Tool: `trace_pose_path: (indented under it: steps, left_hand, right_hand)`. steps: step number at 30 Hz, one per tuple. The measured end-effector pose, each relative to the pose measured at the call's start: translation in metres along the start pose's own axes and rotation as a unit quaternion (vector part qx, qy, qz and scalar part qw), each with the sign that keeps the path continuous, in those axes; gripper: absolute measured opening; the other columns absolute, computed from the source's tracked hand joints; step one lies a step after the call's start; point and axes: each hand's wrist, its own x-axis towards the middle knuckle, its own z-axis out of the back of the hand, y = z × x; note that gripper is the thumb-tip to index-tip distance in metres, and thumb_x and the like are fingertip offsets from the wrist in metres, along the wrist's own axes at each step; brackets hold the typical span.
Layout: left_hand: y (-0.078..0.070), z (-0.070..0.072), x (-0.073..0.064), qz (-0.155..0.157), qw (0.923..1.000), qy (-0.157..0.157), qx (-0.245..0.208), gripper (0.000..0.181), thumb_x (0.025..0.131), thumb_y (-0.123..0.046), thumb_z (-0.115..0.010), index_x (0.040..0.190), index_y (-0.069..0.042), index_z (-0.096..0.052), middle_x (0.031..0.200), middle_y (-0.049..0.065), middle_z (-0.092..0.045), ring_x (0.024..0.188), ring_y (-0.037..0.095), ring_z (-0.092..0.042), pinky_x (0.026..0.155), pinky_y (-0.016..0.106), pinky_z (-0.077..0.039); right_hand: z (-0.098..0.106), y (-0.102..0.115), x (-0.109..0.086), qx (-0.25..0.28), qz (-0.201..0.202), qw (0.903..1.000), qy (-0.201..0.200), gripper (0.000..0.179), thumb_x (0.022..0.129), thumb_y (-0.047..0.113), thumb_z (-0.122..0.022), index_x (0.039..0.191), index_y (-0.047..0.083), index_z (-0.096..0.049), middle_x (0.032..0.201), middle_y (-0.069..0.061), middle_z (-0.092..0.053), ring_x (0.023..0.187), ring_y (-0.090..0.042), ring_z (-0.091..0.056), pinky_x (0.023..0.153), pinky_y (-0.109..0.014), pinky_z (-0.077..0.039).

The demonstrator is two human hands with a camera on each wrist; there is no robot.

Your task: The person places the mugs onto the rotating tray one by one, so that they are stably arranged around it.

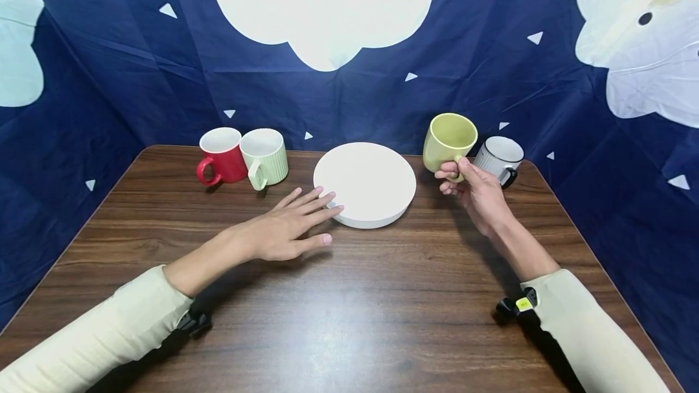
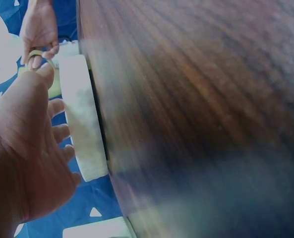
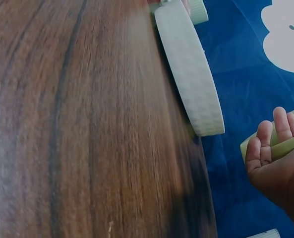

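My right hand point(image 1: 480, 196) pinches the handle of a yellow-green mug point(image 1: 443, 149). The mug is raised above the table, as the right wrist view shows. Beside it stands a white ribbed mug point(image 1: 491, 161) with a black rim and handle, partly hidden behind the hand. With its fingers spread, my left hand point(image 1: 284, 229) is palm down, its fingertips overlapping the near left edge of a thick round white disc point(image 1: 366, 184) in the head view. In the left wrist view, nothing is in the left hand point(image 2: 35, 144).
A red mug point(image 1: 229, 165) and a pale green ribbed mug point(image 1: 271, 162) stand side by side at the back left. Behind the wooden table point(image 1: 349, 302) hangs a dark blue cloth point(image 1: 306, 102) with white cloud shapes, which also encloses both sides.
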Motion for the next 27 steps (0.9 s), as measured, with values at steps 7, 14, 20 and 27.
trace_pose_path:
  steps: [7,14,20,27]
  left_hand:
    - [0.003,0.000,0.000,0.004,1.0000,-0.002,-0.004,0.078,0.117,-0.058,-0.052,0.181,-0.022,-0.027,0.191,0.006,-0.017,0.180,0.031,-0.012,0.144,0.067,-0.007]
    - [0.012,0.001,0.000,0.016,0.9998,-0.011,0.001,0.082,0.118,-0.056,-0.053,0.181,-0.014,-0.024,0.191,0.008,-0.017,0.180,0.030,-0.011,0.145,0.066,-0.005]
    - [0.020,0.003,0.002,0.018,0.9997,-0.018,0.003,0.077,0.118,-0.054,-0.052,0.180,-0.015,-0.028,0.190,0.008,-0.021,0.179,0.032,-0.015,0.143,0.070,-0.007]
    - [0.026,0.004,0.002,0.024,0.9995,-0.012,-0.014,0.075,0.119,-0.052,-0.052,0.181,-0.019,-0.027,0.190,0.002,-0.020,0.180,0.027,-0.014,0.144,0.066,-0.009]
  right_hand:
    - [-0.003,0.003,-0.005,0.008,-0.005,0.9997,0.022,0.040,0.122,0.035,-0.051,0.112,0.010,-0.080,0.102,0.001,-0.086,0.082,-0.011,-0.076,0.080,-0.023,-0.062]
    - [-0.005,0.002,-0.008,0.010,-0.005,0.9992,0.037,0.041,0.122,0.035,-0.049,0.113,0.010,-0.080,0.103,0.000,-0.086,0.082,-0.011,-0.076,0.079,-0.023,-0.062]
    - [-0.008,-0.001,-0.009,0.008,-0.001,0.9986,0.052,0.040,0.123,0.034,-0.048,0.114,0.010,-0.079,0.104,0.001,-0.086,0.083,-0.011,-0.076,0.080,-0.023,-0.062]
    - [-0.011,-0.001,-0.009,0.011,0.000,0.9971,0.075,0.041,0.123,0.035,-0.048,0.116,0.009,-0.079,0.106,0.000,-0.086,0.085,-0.012,-0.076,0.081,-0.023,-0.063]
